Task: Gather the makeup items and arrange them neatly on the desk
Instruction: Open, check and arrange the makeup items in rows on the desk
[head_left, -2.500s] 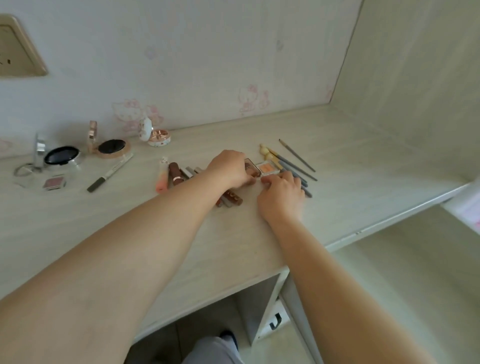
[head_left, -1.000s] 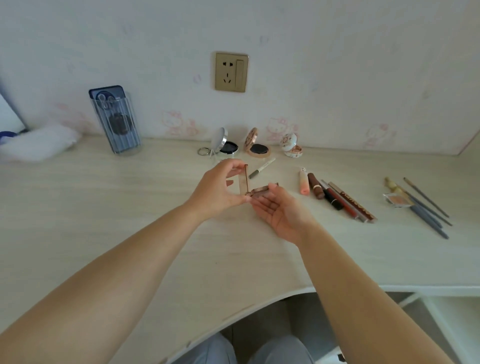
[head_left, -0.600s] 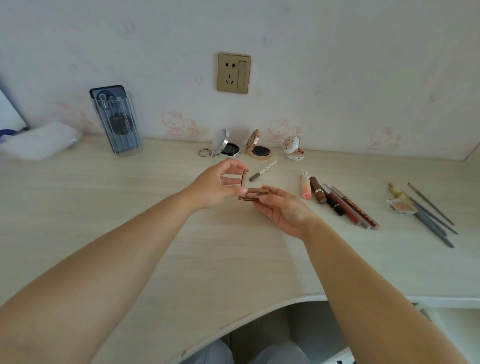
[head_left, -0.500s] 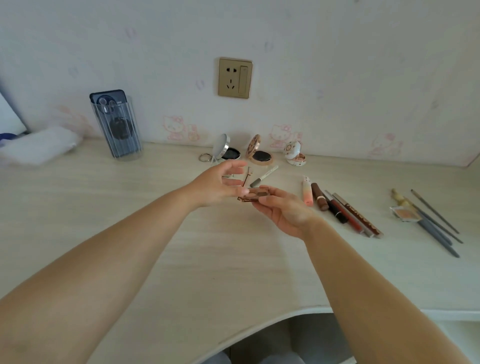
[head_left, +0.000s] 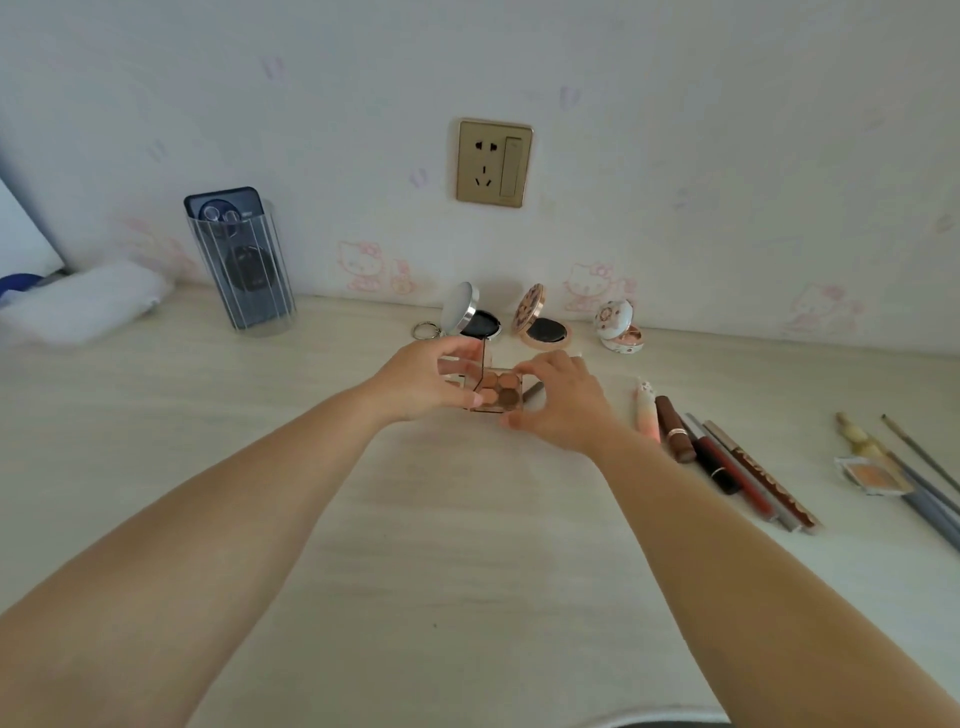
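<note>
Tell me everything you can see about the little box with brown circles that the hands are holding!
The little box is a small, square makeup palette with a rose-gold frame. It is open: the clear lid stands upright on the left side, and the tray holds round pans of brown and orange powder. It sits low over the desk, in front of the round compacts. The left hand holds the lid side, and the right hand grips the tray's right edge.

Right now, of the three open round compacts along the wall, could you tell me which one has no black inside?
The small white floral compact, rightmost of the three. Its base shows peach, while the silver-lidded compact and the rose-gold compact both show black.
</note>
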